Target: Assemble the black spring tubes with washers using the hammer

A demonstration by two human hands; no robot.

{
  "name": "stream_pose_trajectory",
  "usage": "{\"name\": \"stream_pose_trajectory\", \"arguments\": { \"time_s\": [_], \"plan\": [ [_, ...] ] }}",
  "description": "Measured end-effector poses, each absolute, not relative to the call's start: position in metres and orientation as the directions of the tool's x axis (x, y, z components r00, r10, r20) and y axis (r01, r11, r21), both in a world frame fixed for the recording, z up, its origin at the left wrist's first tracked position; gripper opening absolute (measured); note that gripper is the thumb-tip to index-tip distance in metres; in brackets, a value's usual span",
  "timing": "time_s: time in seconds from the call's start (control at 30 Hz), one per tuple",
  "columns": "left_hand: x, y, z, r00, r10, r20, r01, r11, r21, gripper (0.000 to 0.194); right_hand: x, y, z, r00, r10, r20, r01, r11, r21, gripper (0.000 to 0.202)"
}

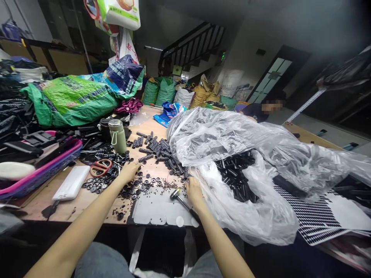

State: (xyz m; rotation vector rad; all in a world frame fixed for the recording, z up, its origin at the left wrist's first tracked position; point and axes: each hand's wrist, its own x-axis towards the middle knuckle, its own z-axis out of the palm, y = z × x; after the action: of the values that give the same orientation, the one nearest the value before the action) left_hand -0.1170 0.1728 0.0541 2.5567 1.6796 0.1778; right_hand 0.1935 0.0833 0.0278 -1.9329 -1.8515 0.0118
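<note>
My left hand [129,172] reaches down at the pile of small black parts, near some round black discs [98,184]; its fingertips are too small to make out. My right hand [193,188] is beside the open plastic bag, its fingers near the lower end of a patterned black-and-white cylinder [186,172]; whether it grips it is unclear. More patterned cylinders [162,148] lie heaped beyond my hands. A hammer [181,200] rests on a light grey plate [153,206], its handle running beside my right wrist. Tiny dark pieces are scattered between my hands.
Clear plastic bag [214,135] with black tubes [237,177] fills the right side. Patterned sheets [308,212] lie farther right. On the left are orange scissors [101,168], a green flask [117,137], a white packet [72,183] and a pink basket [37,172]. A person [257,111] is behind.
</note>
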Motion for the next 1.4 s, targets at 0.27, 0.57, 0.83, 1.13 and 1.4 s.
{"name": "stream_pose_trajectory", "arguments": {
  "time_s": [0.27,0.57,0.83,1.13,1.4],
  "plan": [
    [-0.057,0.112,0.047,0.305,0.922,0.239,0.663,-0.385,0.641,0.040,0.191,0.128,0.051,0.121,0.904,0.410,0.923,0.050,-0.381,0.020],
    [-0.022,0.058,0.046,0.247,0.966,-0.075,0.249,0.012,0.968,0.048,0.359,0.096,0.082,0.753,0.621,0.217,0.653,-0.665,-0.362,0.027],
    [-0.010,0.051,0.058,0.265,0.910,-0.320,-0.269,0.388,0.881,0.043,0.350,0.095,0.075,0.647,0.720,0.252,0.750,-0.540,-0.381,0.018],
    [-0.005,0.046,0.076,0.501,0.768,-0.398,-0.274,0.578,0.769,0.029,0.188,0.039,0.065,-0.469,0.563,0.680,0.720,0.690,-0.074,0.024],
    [-0.015,0.047,0.062,0.345,0.866,-0.362,-0.142,0.429,0.892,0.027,0.143,0.027,0.087,-0.478,0.834,0.275,0.699,0.551,-0.456,0.100]
  ]
}}
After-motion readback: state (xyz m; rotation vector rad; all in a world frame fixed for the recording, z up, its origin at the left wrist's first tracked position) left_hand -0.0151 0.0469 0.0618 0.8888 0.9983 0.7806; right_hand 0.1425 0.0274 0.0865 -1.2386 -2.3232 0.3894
